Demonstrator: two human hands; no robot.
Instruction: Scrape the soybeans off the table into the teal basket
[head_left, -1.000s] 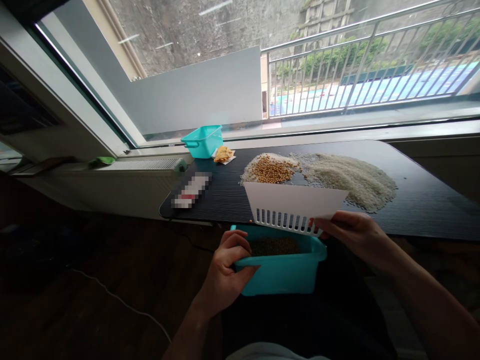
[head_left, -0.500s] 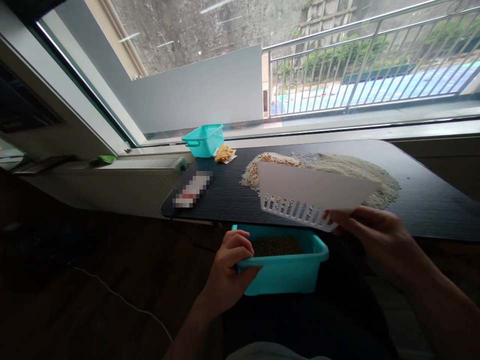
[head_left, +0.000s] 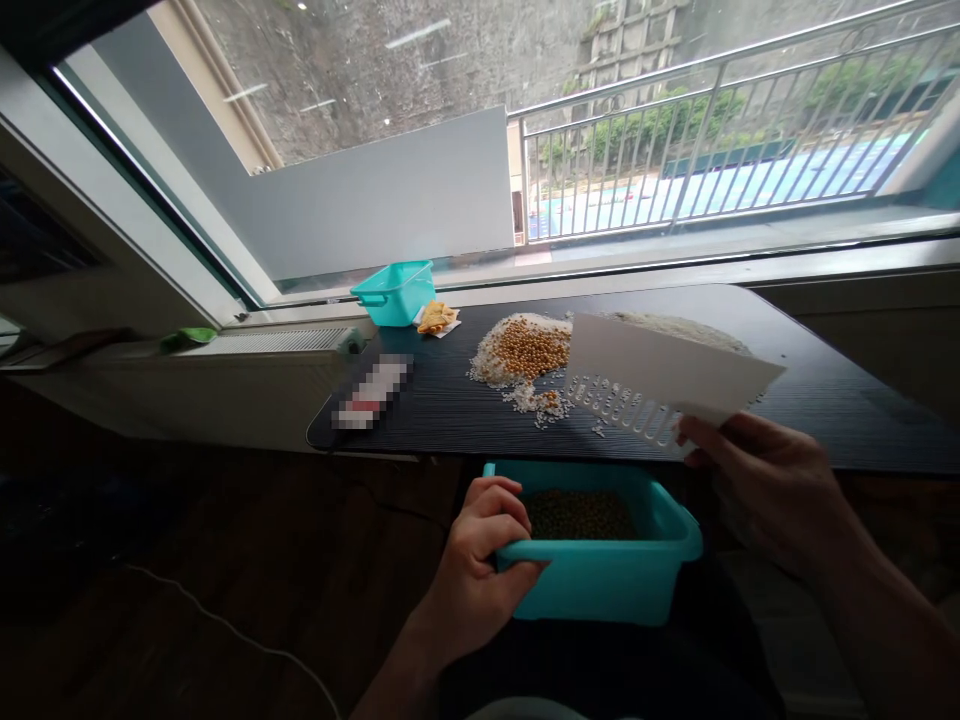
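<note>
My left hand (head_left: 491, 550) grips the left rim of a turquoise plastic bin (head_left: 600, 582) below the table's front edge. Dark greenish grains or beans (head_left: 581, 515) cover the bin's bottom. In my right hand (head_left: 765, 465) is a white slotted scraper (head_left: 667, 370), held by its lower right edge above the table. Through its slots white grains show on the tabletop. Left of the scraper lies a pile of white grains (head_left: 487, 355) with yellow-brown beans (head_left: 532, 345) on top. Behind the scraper, partly hidden, spreads a heap of pale grains (head_left: 697, 330).
The dark table (head_left: 847, 400) stands against a window. At its far left are a second turquoise bin (head_left: 397, 292) and yellow food pieces (head_left: 437, 318) on white paper. A blurred flat item (head_left: 373, 392) lies near the left edge. A white cable (head_left: 225, 625) runs along the floor.
My right hand has moved the scraper rightward, uncovering more of the bean pile and some scattered grains. The bin in my left hand has shifted right and down in view.
</note>
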